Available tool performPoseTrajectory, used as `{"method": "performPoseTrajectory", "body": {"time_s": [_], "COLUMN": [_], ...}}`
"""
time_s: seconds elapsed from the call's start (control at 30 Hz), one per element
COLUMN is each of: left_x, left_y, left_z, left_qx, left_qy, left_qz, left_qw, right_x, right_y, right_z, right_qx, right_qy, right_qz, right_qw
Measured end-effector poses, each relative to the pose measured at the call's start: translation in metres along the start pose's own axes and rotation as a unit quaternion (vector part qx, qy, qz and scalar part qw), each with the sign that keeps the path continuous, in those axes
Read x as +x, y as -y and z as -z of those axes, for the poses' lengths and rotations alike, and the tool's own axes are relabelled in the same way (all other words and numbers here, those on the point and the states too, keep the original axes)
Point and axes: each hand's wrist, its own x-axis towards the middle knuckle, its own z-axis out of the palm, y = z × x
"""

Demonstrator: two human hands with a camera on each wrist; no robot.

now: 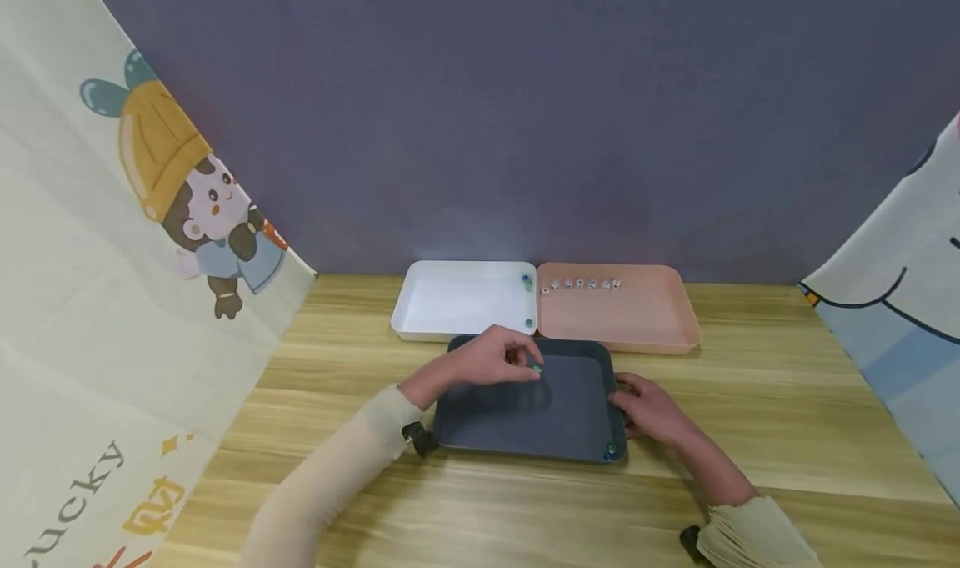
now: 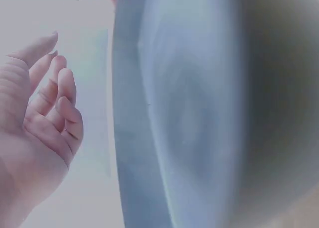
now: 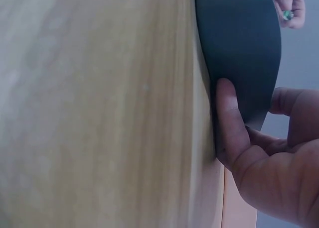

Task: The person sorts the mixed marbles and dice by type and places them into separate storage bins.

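Note:
Above the dark grey tray [image 1: 495, 422], my left hand [image 1: 495, 357] pinches a small green marble [image 1: 537, 369] between thumb and forefinger. The marble also shows at the fingertips in the right wrist view. My right hand [image 1: 652, 409] grips the tray's right side, with the thumb over the rim and fingers along the outer wall [image 3: 244, 54]. A blue marble [image 1: 608, 456] and a green one [image 1: 611, 448] lie in the tray's near right corner. In the left wrist view, the left hand [image 2: 40, 128] has its fingers curled and the marble is hidden.
Behind the grey tray stands a white tray [image 1: 457, 334], with a few blue and green marbles [image 1: 528, 324] along its right side. Beside it, a pink tray [image 1: 622, 343] holds a row of several small white cubes with dark marks [image 1: 580, 284]. All rest on a wood-grain table [image 1: 780, 401].

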Motion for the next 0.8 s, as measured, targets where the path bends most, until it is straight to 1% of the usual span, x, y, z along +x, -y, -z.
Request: {"method": "performPoseTrajectory", "body": {"time_s": [0.07,0.3,0.43,0.57,0.7,0.8], "left_x": [-0.004,-0.02,-0.028,-0.036,-0.041,-0.044], "left_y": [-0.003,-0.019,-0.023,-0.023,-0.027,-0.037], "left_z": [0.003,0.012,0.019,0.025,0.031,0.035], "left_qx": [-0.006,0.02,0.004,-0.006,-0.005,-0.002], "left_qy": [-0.019,-0.091,-0.124,-0.159,-0.183,-0.19], "left_qz": [-0.004,-0.026,-0.034,-0.028,-0.018,-0.02], "left_qw": [0.9998,0.9953,0.9917,0.9868,0.983,0.9815], "right_x": [0.0,-0.002,-0.001,-0.001,-0.001,-0.001], "right_y": [0.0,0.002,0.002,0.002,0.0,0.0], "right_z": [0.0,0.0,0.001,0.001,0.001,0.001], "right_qx": [0.001,0.0,0.001,0.004,0.004,0.005], "right_qy": [0.001,0.003,0.005,0.009,0.011,0.009], "right_qz": [0.003,0.005,0.006,0.0,-0.003,-0.004], "right_qw": [1.0,1.0,1.0,0.9999,0.9999,0.9999]}}
